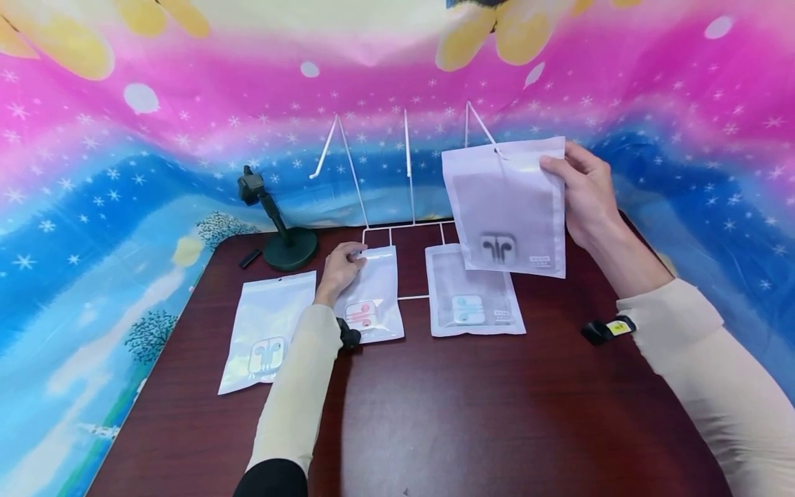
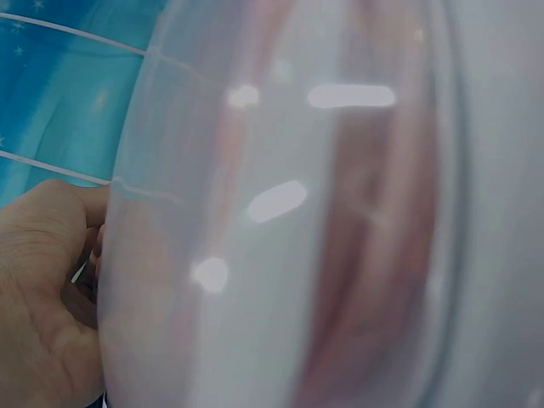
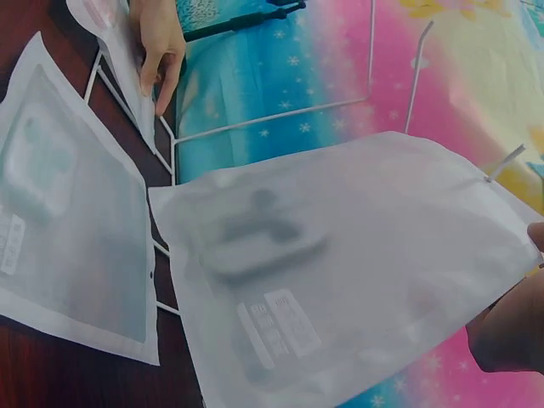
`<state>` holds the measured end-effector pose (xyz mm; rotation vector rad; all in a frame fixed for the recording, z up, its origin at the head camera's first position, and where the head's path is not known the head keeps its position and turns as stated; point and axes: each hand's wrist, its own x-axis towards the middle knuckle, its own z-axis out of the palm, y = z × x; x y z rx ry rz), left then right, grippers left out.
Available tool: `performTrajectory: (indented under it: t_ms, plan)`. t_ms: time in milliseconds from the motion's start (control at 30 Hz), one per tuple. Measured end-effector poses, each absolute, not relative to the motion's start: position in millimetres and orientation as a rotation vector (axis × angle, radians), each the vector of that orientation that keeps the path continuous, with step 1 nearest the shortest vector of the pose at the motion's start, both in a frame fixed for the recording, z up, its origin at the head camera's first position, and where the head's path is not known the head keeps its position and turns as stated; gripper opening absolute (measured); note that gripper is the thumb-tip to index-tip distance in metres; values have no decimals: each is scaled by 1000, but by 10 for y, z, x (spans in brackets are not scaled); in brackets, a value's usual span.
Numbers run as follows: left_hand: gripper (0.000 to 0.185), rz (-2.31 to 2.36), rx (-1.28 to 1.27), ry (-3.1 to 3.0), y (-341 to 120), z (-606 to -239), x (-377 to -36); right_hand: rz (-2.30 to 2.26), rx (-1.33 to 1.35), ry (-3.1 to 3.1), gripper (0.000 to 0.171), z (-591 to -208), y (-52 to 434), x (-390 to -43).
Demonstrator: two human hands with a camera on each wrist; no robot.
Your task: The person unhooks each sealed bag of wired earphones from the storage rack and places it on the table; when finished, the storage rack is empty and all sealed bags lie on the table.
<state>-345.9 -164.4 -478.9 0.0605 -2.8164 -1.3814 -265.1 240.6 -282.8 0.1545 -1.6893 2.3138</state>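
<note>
My right hand (image 1: pixel 586 190) pinches the upper right corner of a frosted zip bag (image 1: pixel 515 207) with black earphones in a case. This bag hangs upright before the white wire rack (image 1: pixel 406 148), and the tip of the right hook (image 3: pixel 507 161) shows at its top edge. With my left hand (image 1: pixel 341 269) I pinch the top of another zip bag (image 1: pixel 381 276), which holds pink earphones and is lifted toward the left wrist camera. A bag with mint-green earphones (image 1: pixel 468 310) lies partly behind the raised one. White earphones (image 1: pixel 267 355) show in the bag at left.
A black stand (image 1: pixel 290 248) with a round base is at the back left, beside a small black piece (image 1: pixel 250 259). The rack's base lies on the dark wooden table (image 1: pixel 497 414). Behind it hangs a patterned cloth (image 1: pixel 248 124).
</note>
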Motion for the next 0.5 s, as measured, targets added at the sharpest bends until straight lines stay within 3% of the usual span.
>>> performTrajectory:
  t_ms: [500]
  plan:
    - [35, -1352, 43, -2824, -1640, -4756, -3431, 2411, 304, -1581, 23, -2752, 2529, -2377]
